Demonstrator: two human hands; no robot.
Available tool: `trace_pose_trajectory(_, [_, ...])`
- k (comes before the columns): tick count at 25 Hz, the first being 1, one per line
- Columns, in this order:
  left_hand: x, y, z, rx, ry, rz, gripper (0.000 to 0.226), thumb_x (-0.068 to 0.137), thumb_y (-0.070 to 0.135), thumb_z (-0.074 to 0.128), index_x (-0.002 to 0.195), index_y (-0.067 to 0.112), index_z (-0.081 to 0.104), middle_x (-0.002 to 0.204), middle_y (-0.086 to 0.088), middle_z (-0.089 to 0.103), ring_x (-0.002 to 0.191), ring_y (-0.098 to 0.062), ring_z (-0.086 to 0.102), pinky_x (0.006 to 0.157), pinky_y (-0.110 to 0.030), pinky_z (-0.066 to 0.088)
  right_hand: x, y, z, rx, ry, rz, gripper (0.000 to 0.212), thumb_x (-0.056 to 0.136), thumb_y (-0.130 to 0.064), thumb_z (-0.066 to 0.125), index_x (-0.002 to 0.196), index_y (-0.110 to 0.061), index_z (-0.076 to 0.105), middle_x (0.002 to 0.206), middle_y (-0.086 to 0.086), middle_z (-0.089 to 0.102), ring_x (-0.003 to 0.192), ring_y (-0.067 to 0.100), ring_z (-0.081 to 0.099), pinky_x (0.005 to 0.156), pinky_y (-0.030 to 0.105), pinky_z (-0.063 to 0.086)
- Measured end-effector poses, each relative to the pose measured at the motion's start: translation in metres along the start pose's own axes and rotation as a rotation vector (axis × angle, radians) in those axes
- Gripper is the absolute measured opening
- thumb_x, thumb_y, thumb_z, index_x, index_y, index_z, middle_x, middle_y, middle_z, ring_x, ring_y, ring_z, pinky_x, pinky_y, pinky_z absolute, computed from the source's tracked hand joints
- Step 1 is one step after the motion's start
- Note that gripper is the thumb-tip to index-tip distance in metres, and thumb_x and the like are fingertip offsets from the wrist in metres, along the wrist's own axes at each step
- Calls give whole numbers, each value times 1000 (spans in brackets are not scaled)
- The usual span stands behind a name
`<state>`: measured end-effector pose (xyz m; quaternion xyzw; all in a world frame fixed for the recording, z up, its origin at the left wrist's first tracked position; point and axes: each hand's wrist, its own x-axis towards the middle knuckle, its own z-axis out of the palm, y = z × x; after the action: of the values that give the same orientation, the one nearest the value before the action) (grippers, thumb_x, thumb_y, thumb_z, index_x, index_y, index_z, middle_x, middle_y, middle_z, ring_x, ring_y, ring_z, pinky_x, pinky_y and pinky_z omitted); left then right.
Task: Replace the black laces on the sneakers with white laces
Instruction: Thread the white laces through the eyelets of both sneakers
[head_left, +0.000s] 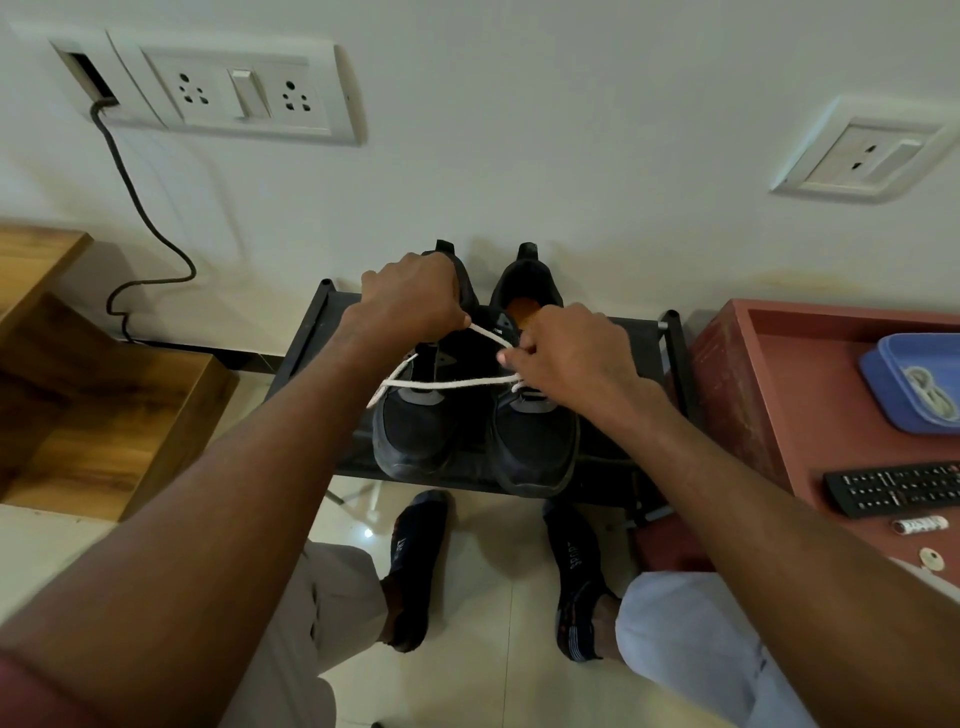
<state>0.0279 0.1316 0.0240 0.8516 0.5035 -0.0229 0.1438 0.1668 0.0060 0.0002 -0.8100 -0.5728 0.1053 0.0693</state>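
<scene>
- Hands first: my left hand (415, 299) is closed in a fist, knuckles up, over the left sneaker (415, 415), and pinches one end of the white lace (447, 384) at its lower edge.
- My right hand (571, 358) sits over the right sneaker (535, 431) with its fingers curled, pinching the same lace near the eyelets; I cannot tell exactly which hole the lace passes through.
- From the left hand's pinch, one strand runs down and right to the right hand.
- A second strand stretches almost level from the right sneaker's lower eyelets across to the left sneaker, and its loose end hangs off that shoe's left side.
- Both sneakers are black, toes toward me, side by side and nearly touching on a low black shoe rack (311, 343) set against the wall.
- The right sneaker's opening shows an orange insole.
- Below the rack, my two feet in dark socks (418, 566) rest on the pale tiled floor.
- To my right stands a red tabletop (753, 395) with a blue lid (909, 384), a black remote (893, 488) and a few small bits near its front edge.
- To my left is a wooden cabinet (104, 415).
- On the wall above, a white socket panel (234, 88) has a dark cable (150, 228) trailing down from it, and a second socket (862, 156) sits farther right.
</scene>
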Motion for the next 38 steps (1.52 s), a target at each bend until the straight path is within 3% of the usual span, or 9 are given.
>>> trace_pose_trajectory(3, [-5,0,0,75,-82,-12,29,84,41,80,92,23,58,80,3,48,87,-28,53,83,-44,38,-1,2,-3,263,-40,134,12,85,-29,83,82,-30,71,87,-3,71,81,23,70,67,34,55])
trace_pose_trajectory(8, [-4,8,0,36,-66,23,25,87,44,74,97,22,66,87,0,57,87,-29,56,84,-44,42,3,9,-34,1068,-135,445,11,85,-5,68,94,-12,66,85,11,77,65,17,74,63,26,46])
trace_pose_trajectory(12, [-3,26,-12,-586,6,101,24,101,40,60,97,20,73,92,-2,77,91,-26,72,82,-42,58,4,19,-58,1494,18,340,8,90,-10,66,83,-13,65,70,3,66,59,15,64,70,36,53])
trace_pose_trajectory(15, [-13,42,-23,-1080,-192,201,33,108,41,48,125,17,64,106,-2,79,103,-16,74,90,-37,54,4,22,-68,1507,140,197,11,94,-12,66,104,-12,70,79,3,67,56,13,54,56,29,46])
trace_pose_trajectory(18, [-14,45,-25,-1154,-302,286,42,106,50,49,121,15,67,94,-3,77,98,-21,75,92,-41,55,5,28,-79,1554,296,102,20,96,-7,64,114,-11,71,85,5,70,55,13,51,51,25,41])
trace_pose_trajectory(21, [-10,32,-17,-728,-244,277,38,102,43,60,94,10,78,73,-7,70,70,-18,65,68,-28,49,6,41,-87,1649,429,99,17,97,-9,66,112,-13,74,87,5,70,56,12,49,49,24,37])
trace_pose_trajectory(25, [-3,7,-5,48,-381,306,23,93,37,73,92,16,82,88,-5,76,85,-20,67,73,-30,51,5,47,-80,1190,336,118,16,98,-9,66,107,-11,79,86,3,75,53,6,52,48,20,39])
trace_pose_trajectory(31, [-10,22,-16,-746,-269,310,47,93,36,74,135,21,60,109,4,78,102,-12,73,87,-31,53,1,33,-63,922,-67,84,9,95,-14,75,100,-15,81,89,8,79,66,8,63,55,22,47])
trace_pose_trajectory(38, [-6,27,-6,-646,-412,275,9,94,18,74,101,11,75,86,-7,79,79,-17,76,53,-24,40,11,49,-51,968,102,258,10,91,-5,75,93,-14,80,88,10,80,65,10,67,52,19,47])
